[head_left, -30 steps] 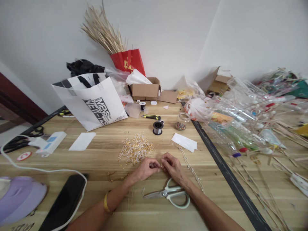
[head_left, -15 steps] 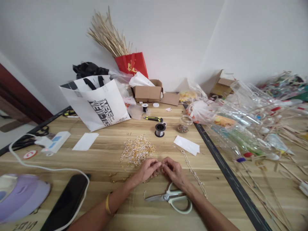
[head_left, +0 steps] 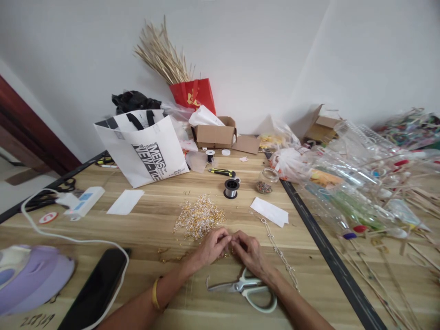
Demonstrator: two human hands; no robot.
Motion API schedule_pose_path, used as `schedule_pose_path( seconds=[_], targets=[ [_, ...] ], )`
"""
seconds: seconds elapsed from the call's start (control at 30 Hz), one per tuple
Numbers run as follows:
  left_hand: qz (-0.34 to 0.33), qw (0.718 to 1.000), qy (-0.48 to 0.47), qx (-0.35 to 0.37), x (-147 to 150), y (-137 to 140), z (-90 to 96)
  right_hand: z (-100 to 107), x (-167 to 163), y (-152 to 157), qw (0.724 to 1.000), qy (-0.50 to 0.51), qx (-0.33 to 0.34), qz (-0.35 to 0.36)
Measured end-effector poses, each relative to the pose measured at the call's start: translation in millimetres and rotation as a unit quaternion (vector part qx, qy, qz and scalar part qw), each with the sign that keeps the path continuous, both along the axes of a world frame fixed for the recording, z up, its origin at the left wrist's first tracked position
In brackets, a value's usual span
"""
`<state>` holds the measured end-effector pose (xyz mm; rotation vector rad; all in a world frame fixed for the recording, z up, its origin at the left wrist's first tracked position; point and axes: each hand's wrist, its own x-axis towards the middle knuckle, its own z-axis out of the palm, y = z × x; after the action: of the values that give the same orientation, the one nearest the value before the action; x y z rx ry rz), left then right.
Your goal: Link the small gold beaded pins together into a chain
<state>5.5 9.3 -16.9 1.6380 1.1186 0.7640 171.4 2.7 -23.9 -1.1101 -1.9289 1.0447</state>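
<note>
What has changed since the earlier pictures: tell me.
The fingers of the left hand, loosely looped at first, have drawn together beside those of the right hand; anything pinched is too small to tell. The view has swung slightly left. The scissors, bead pile and wire spool stayed put on the table.

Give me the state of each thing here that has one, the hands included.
Left hand: pinching, contents unclear
Right hand: pinching, contents unclear
Shiny pieces: heaped
Chain: stretched out
Scissors: lying flat
Jar: open, partly filled
Larger wire spool: standing on end, wound
Cutter: lying flat
White bag: standing, open
Red bag: tilted, stuffed
Middle cardboard box: open
Power strip: plug inserted
Bottles: lying
</note>
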Motion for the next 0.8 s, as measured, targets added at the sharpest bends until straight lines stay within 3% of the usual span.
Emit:
schedule_pose_path(
  seconds=[0.5, 0.67, 0.8],
  targets=[
    [0.021, 0.999, 0.013, 0.023, -2.2, 2.4, 2.8, -1.1, 0.6, 0.9, 1.0, 0.013, -0.007, 0.0],
    [0.039, 0.999, 0.015, 0.03, -19.0, 16.9, 6.9, -0.6, 1.6, 1.4, 1.0, 0.017, -0.018, -0.004],
    [0.098, 0.991, 0.048, 0.077, -40.2, 32.5, 14.3, -1.3, 1.8, 1.8, 0.999, 0.016, -0.026, -0.012]
  ],
)
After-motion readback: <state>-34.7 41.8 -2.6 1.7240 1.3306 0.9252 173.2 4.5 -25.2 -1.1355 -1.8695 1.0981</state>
